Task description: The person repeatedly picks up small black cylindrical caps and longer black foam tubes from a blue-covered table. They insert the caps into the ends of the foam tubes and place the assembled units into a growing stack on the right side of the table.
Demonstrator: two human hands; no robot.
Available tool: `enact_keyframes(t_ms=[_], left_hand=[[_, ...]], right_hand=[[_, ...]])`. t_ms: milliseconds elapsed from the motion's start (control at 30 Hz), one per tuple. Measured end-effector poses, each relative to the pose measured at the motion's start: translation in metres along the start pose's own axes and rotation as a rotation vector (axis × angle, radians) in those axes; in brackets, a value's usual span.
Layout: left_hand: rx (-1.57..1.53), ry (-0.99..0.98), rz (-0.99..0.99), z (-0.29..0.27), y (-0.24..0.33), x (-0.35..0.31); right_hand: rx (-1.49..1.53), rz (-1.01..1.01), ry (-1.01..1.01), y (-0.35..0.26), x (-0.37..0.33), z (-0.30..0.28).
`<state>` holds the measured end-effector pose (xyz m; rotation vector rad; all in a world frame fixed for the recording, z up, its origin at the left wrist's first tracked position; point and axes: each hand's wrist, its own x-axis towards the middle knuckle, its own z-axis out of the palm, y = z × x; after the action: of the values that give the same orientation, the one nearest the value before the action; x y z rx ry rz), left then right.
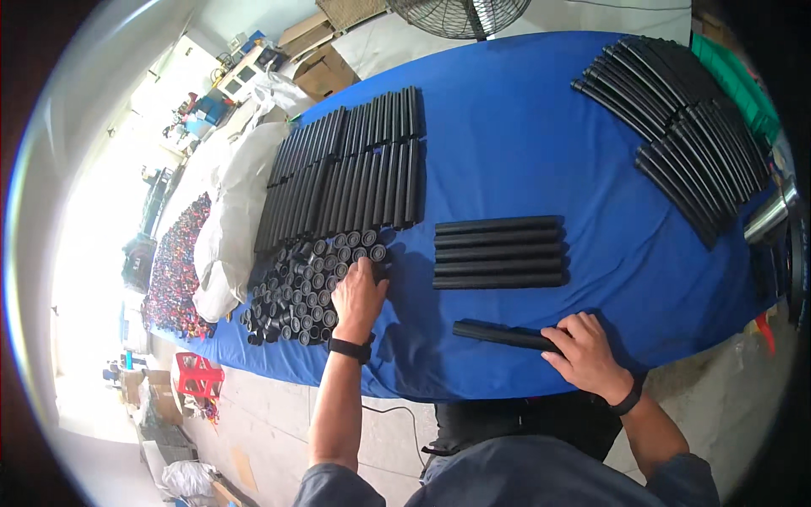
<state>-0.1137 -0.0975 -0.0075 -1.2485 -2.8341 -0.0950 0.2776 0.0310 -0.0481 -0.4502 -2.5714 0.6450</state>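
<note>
My left hand (358, 300) is at the right side of a heap of black round caps (314, 283), its fingers bent together on a cap near the upper edge; the fingertips are partly hidden. My right hand (583, 353) grips the right end of a black tube (498, 334), which lies almost level near the table's front edge. Just beyond that tube, several black tubes (498, 252) lie side by side in a neat stack. Upright rows of similar black tubes (363, 169) stretch behind the caps.
A blue cloth (498, 118) covers the table. At the far right lie rows of longer black tubes (676, 118) beside a green bin (735, 89). White sheeting (241, 203) and a heap of small colourful pieces (182, 266) are at the left. A fan (460, 15) stands beyond the far edge.
</note>
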Motion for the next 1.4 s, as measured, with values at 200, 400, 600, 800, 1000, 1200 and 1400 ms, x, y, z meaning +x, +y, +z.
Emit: enact_keyframes(t_ms=[200,400,600,800,1000,1200,1400], left_hand=[[-0.761,-0.039,0.209,-0.016,0.003,-0.044],[-1.425,-0.406,-0.083,0.016,0.025,-0.109],[-1.298,-0.303,-0.071,0.045,0.030,-0.125],[-1.292,-0.279,-0.074,0.039,0.032,-0.124],[-1.135,-0.108,0.105,0.040,0.033,-0.128],[-1.058,-0.067,0.077,0.049,0.033,-0.132],[-1.019,-0.072,0.098,0.053,0.031,-0.131]], right_hand=[[-0.013,0.005,0.000,0.001,0.001,-0.002],[-0.030,0.013,-0.021,0.005,0.000,0.002],[-0.019,0.003,-0.038,0.004,0.005,-0.003],[-0.006,0.015,-0.025,0.001,0.005,-0.001],[-0.037,0.007,-0.022,-0.004,0.003,-0.003],[-0.030,-0.002,-0.006,0.001,0.000,0.001],[-0.010,-0.007,0.003,0.002,0.000,-0.001]])
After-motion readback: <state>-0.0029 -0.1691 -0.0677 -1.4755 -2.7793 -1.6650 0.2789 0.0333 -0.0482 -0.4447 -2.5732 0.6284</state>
